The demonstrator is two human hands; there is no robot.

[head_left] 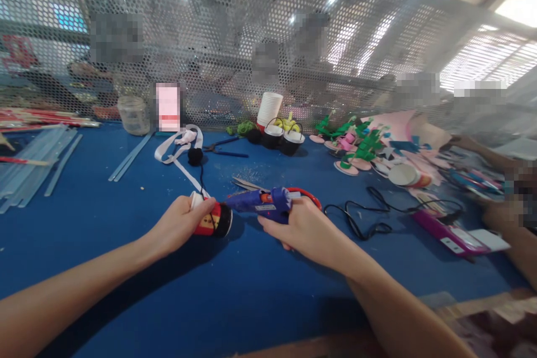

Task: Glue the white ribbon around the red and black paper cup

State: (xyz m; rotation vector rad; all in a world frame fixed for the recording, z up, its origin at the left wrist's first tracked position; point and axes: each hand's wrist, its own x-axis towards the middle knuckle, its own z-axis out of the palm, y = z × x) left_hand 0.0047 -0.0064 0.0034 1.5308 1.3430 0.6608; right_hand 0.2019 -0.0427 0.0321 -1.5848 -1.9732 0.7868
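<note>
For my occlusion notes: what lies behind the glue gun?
Scissors: their blades and part of a red handle show. The middle is covered by the glue gun and right hand.

Ahead of you, a clear plastic jar (133, 117) stands by a perforated metal screen (226, 28); stacked white paper cups (269, 109) rise behind two black-and-white pails (291, 146), with green craft leaves (370, 144) to your right.

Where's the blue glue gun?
In the head view, the blue glue gun is near the middle, held in the right hand. It points toward the red and black cup in the left hand.
</note>
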